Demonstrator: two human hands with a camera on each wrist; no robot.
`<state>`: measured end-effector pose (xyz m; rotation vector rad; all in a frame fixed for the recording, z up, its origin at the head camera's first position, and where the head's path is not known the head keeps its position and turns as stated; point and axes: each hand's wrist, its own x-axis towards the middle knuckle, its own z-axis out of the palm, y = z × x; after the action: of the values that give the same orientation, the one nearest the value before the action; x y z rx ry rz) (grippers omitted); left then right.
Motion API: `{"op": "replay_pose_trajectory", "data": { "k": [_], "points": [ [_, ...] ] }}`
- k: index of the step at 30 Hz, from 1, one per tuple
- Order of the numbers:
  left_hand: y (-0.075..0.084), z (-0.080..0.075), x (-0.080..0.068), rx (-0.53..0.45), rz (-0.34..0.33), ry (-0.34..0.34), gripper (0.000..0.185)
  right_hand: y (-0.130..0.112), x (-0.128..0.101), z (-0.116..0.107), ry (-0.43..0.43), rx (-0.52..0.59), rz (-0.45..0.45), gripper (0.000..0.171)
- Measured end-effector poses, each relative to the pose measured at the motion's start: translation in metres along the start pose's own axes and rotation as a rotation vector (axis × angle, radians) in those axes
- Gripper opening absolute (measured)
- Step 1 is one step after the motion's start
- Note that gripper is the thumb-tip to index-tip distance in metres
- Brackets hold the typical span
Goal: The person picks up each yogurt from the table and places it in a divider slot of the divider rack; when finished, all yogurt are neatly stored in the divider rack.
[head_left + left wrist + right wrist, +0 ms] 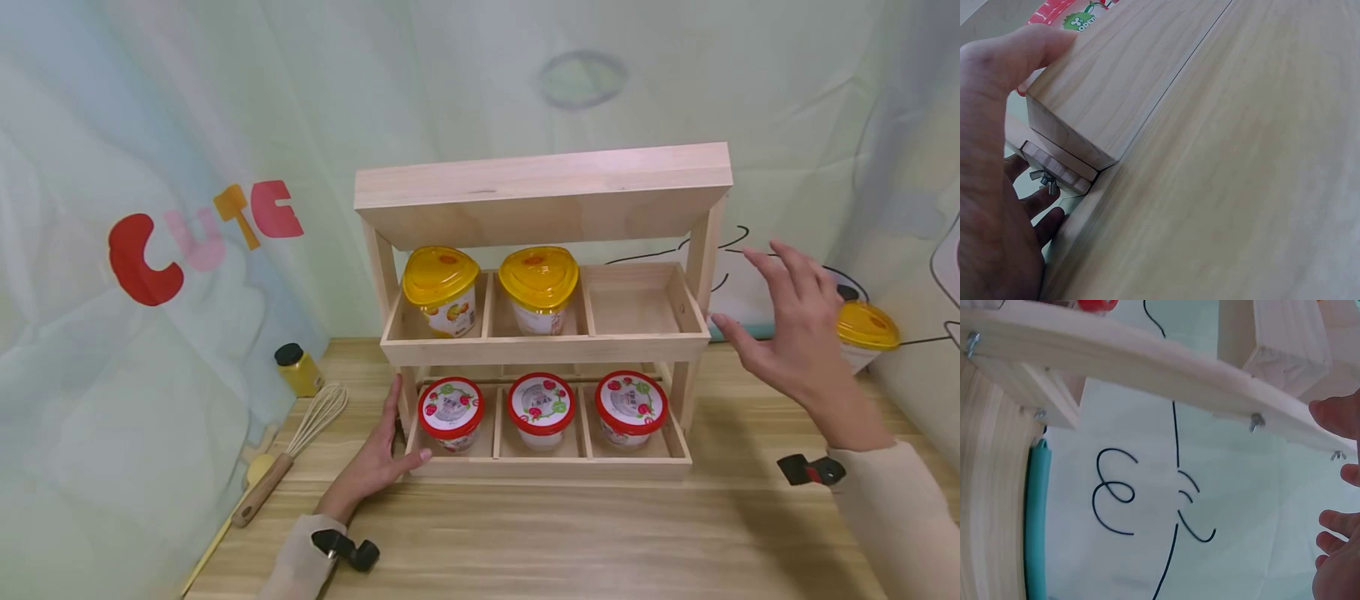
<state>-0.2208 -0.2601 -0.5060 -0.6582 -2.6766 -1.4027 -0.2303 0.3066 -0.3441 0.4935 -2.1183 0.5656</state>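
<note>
Wooden table, left hand touching rack corner, right hand beside

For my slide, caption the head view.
Left hand steadies wooden rack of cups; open right hand hovers beside it.

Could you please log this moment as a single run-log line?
left hand: rests on two-tier wooden rack base corner | right hand: open, beside rack | yellow-lidded plastic cup: behind right hand
</note>
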Motion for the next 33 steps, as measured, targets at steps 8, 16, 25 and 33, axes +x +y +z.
{"op": "replay_pose_trajectory", "data": {
  "k": [8, 16, 25, 33],
  "points": [
    [0.000, -0.001, 0.000, -0.004, -0.011, -0.004, 0.133, 0.026, -0.011, -0.006, 0.014, 0.002, 0.070, 0.109],
    [-0.001, -0.001, 0.001, 0.002, -0.014, -0.004, 0.133, 0.050, -0.022, -0.012, -0.002, -0.005, 0.170, 0.107],
    [0.000, -0.001, -0.001, -0.006, -0.014, -0.001, 0.133, 0.071, -0.034, -0.015, -0.081, -0.070, 0.270, 0.104],
    [0.002, 0.000, 0.000, -0.008, -0.035, -0.004, 0.133, 0.092, -0.050, -0.016, -0.128, -0.139, 0.351, 0.105]
  ]
}}
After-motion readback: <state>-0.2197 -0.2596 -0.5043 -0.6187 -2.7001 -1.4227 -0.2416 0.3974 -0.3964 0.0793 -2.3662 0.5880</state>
